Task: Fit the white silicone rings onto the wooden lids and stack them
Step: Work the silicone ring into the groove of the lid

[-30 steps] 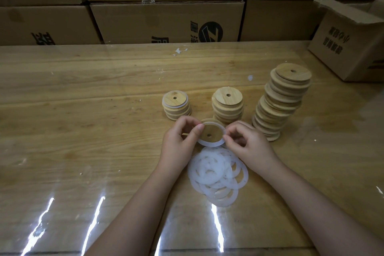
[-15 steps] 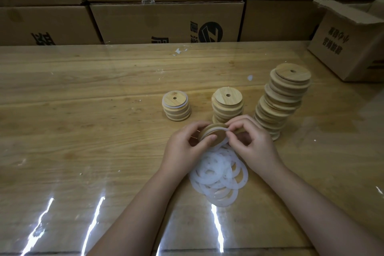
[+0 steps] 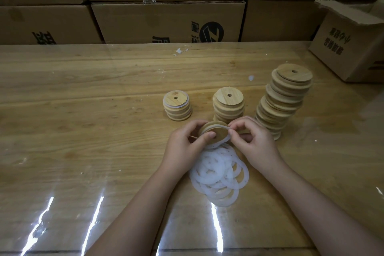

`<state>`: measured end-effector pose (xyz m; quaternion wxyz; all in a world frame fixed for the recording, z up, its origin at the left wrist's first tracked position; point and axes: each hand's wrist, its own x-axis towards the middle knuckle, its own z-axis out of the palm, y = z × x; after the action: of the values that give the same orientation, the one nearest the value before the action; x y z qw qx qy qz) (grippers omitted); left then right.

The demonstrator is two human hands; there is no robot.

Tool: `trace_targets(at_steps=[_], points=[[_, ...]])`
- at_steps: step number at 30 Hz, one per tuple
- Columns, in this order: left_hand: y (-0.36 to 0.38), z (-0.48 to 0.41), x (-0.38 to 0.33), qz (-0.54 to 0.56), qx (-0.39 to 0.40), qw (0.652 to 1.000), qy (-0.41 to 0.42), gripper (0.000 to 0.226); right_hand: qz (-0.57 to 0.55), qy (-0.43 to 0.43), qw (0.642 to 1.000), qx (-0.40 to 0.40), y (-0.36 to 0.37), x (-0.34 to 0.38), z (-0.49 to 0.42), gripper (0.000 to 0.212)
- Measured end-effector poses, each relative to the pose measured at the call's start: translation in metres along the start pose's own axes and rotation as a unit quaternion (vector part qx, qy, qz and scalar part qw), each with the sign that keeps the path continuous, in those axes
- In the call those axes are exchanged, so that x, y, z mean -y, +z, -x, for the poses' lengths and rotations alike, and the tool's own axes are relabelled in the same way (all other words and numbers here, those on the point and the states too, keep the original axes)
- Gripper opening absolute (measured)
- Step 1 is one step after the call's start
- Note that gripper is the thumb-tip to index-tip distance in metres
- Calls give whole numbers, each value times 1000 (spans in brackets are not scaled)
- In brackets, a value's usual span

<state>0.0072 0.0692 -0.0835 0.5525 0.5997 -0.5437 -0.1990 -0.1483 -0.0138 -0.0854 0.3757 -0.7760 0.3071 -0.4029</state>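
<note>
My left hand [image 3: 185, 141] grips a round wooden lid [image 3: 214, 131], tilted on edge above the table. A white silicone ring [image 3: 224, 139] sits partly round the lid's rim, and my right hand [image 3: 253, 141] pinches that ring at the lid's upper right edge. Below both hands lies a loose pile of white rings [image 3: 220, 172]. Behind them stand three lid stacks: a short ringed stack [image 3: 177, 108] at the left, a middle stack [image 3: 228, 104], and a tall leaning stack [image 3: 284, 97] at the right.
The wooden table [image 3: 83, 110] is covered by a glossy clear sheet. Sealed cardboard boxes [image 3: 166, 21] form a wall along the far edge. An open carton [image 3: 351, 43] stands on the table at the far right.
The lid has tipped from facing me to lying on edge. My right fingers moved from the ring's lower side up to the lid's upper right edge, stretching the ring over the rim.
</note>
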Motion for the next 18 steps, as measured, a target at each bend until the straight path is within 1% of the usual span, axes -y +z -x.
trace_targets(at_steps=[12, 15, 18], points=[[-2, 0, 5, 13, -4, 1000, -26, 23, -18, 50, 997, 63, -2, -6, -1, 11], [-2, 1, 4, 32, 2, 999, -36, 24, -14, 38, 997, 63, -1, -5, 0, 14], [-1, 2, 4, 42, 17, 998, -54, 23, 2, -7, 999, 41, -2, -2, 1, 15]])
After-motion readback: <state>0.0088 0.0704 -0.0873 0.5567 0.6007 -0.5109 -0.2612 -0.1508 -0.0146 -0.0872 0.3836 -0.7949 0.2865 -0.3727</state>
